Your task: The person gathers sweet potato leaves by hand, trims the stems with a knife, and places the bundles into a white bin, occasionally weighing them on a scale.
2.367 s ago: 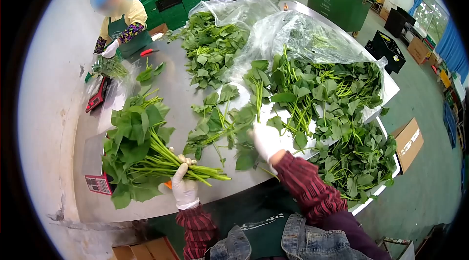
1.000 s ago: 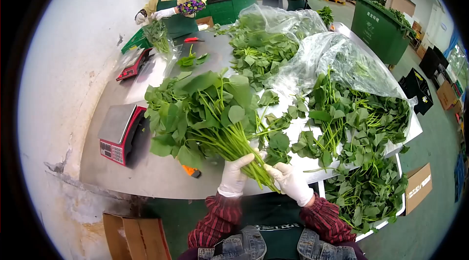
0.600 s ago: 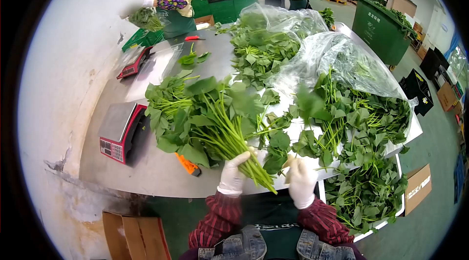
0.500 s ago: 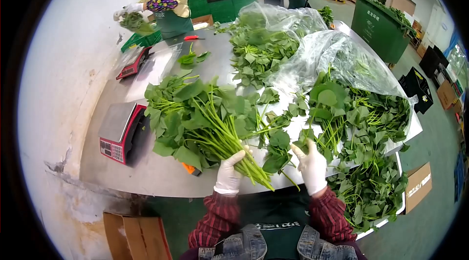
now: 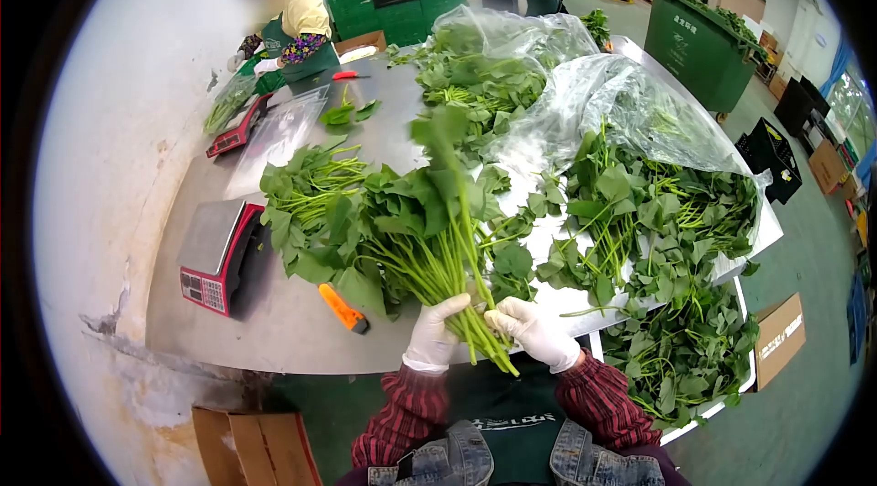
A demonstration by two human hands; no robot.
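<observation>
My left hand (image 5: 437,332), in a white glove, is wrapped round the stems of a bunch of leafy greens (image 5: 416,258) above the table's front edge. Touching the same stem ends from the right is my gloved right hand (image 5: 533,331), its fingers pinched on a stem with leaves at its top. Another small pile of greens (image 5: 306,189) lies behind and left of the bunch. An orange-handled knife (image 5: 343,307) rests on the metal table (image 5: 274,340), left of my left hand. Loose greens (image 5: 639,212) spread over the table's right side.
Two red scales (image 5: 219,258) stand at the left. Clear plastic (image 5: 630,102) covers part of the heap. Below right is a white-rimmed crate of greens (image 5: 676,349) beside a cardboard box (image 5: 779,340). Two co-workers stand beyond the table; a red knife (image 5: 347,75) lies near them.
My right hand has moved left to the bunch, closing on a stem. The bunch has turned more upright, uncovering the orange knife. The co-worker at the left has lowered their greens towards the far scale.
</observation>
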